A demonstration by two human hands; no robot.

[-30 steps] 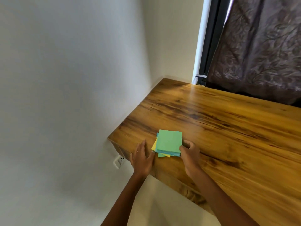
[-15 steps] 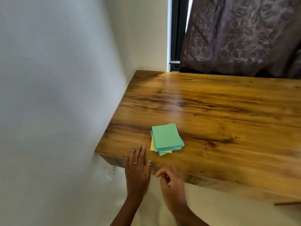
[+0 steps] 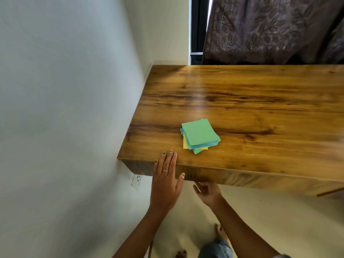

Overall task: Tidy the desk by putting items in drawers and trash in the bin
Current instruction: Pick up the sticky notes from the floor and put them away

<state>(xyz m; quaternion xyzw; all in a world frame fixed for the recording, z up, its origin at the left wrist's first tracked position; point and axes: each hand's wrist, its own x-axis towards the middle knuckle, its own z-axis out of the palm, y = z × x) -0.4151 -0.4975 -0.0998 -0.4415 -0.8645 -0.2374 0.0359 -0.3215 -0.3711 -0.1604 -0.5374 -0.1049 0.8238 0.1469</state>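
Note:
A stack of sticky notes (image 3: 200, 135), green on top with blue and yellow sheets below, lies on the wooden desk (image 3: 260, 94) near its front left corner. My left hand (image 3: 165, 181) rests flat on the desk's front edge, fingers straight, left of the stack and apart from it. My right hand (image 3: 206, 192) is below the desktop, at the lower edge of the desk's front panel (image 3: 242, 178). Its fingertips reach under that edge and are hidden.
A white wall runs along the desk's left side, with a wall socket (image 3: 136, 180) under the corner. A dark patterned curtain (image 3: 270, 28) hangs behind the desk. My bare feet (image 3: 220, 231) stand on the pale floor below.
My right hand left the sticky notes and dropped below the desktop to the front panel. My left hand slid back to the desk's front edge. The notes stayed in place.

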